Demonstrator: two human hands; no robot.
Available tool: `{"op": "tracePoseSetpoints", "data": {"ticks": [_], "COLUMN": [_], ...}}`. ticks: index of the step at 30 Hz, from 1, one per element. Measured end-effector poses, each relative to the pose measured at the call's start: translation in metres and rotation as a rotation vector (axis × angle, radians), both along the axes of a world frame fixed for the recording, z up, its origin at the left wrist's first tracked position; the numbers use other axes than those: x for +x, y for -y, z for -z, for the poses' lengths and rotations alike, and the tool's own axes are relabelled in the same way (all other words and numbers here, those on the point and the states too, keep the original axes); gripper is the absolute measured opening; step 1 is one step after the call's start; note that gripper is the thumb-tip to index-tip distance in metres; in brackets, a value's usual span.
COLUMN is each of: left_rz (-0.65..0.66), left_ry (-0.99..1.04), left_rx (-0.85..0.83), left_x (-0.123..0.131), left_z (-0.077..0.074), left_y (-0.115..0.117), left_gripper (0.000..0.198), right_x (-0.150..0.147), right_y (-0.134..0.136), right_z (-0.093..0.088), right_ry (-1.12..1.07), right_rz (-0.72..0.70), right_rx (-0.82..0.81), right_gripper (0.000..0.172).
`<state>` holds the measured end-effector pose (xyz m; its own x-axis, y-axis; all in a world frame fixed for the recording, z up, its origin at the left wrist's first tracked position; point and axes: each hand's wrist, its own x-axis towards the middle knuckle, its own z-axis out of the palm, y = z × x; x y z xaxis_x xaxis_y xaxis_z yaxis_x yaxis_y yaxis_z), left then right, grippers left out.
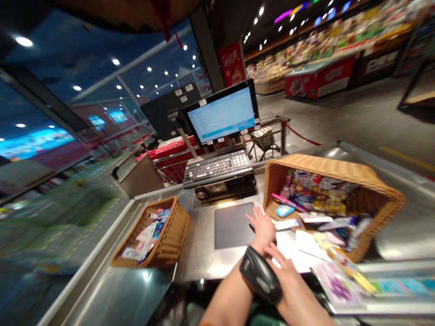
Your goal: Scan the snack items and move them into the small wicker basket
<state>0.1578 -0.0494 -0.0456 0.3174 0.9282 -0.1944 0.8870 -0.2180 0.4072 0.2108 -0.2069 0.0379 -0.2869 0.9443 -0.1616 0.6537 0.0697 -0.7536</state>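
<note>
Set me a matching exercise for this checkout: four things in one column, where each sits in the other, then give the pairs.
Things:
1. Larger wicker basket
2. Smaller wicker basket
3. Black pad
4. Keyboard

Places:
A. In front of the monitor
B. Just beside the left hand
C. Far left on the steel counter
D. To the right, full of colourful packets

Pairs: 1-D, 2-C, 3-B, 4-A

The left hand (262, 224) stretches forward, fingers spread; the right hand (284, 271) angles in just behind its wrist.
</note>
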Motion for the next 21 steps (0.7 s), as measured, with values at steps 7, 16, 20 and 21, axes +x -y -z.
{"op": "tracePoseSetpoints", "data": {"ticks": [7,16,20,21], "left_rz": [-0.243,-0.175,-0.063,-0.050], "left_ry": [-0.061,-0.102,-0.153,-0.141], "left_rx": [0.132,0.083,0.092,0.112], "left_x": [-0.030,-0.058,-0.042,-0.036], "left_z": [0.001,0.008,0.009,0.010], "left_y": [-0.009,-0.007,0.003,0.004], "left_gripper": [0.037,0.035,0.046,0.045], "right_x": [0.002,0.001,0.000,0.000], "right_y": [0.002,0.001,0.001,0.001], "right_z": [-0.003,0.002,0.005,0.005], "right_ry": [0.015,0.003,0.002,0.002], "right_rz": [-0.015,-0.036,-0.035,-0.033], "right_rx": [0.012,-0.002,-0.001,0.001], "right_gripper": [0.062,0.068,0.064,0.064]}}
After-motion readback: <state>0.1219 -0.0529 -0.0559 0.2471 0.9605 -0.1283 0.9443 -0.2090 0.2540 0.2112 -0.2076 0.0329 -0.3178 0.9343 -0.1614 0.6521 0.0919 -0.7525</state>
